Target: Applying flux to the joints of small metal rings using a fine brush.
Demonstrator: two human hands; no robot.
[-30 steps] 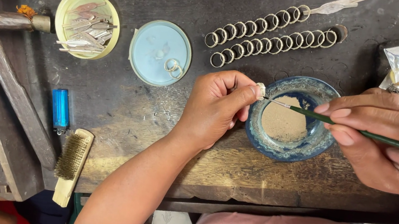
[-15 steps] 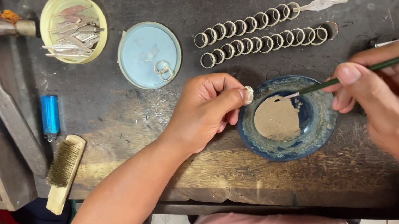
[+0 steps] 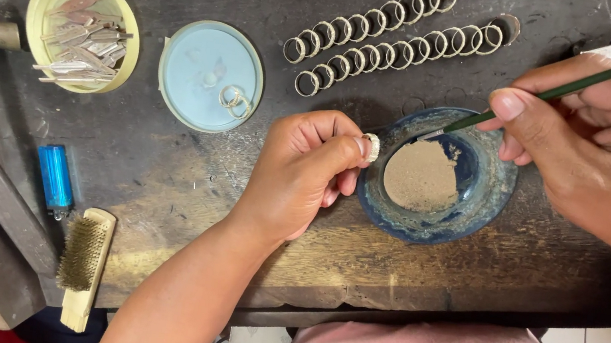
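We see our left hand curled closed, thumb and forefinger pinching a small pale metal ring just beside the left rim of the round blue glazed dish; our right hand is closed in a pen grip on a thin dark green brush, whose pale tip reaches down over the dish's upper left edge, near the ring but whether touching it we cannot tell; inside the dish lies a patch of tan powder or paste; the dish sits on a dark, worn wooden workbench, close to its front edge. Above the dish run two slanted rows of linked pale wire rings; to the left lies a round light blue lid holding two loose rings, and further left a round yellow lid filled with small flat silvery metal pieces; near the bench's left front lie a small blue lighter and a wooden-handled wire brush, side by side but apart.
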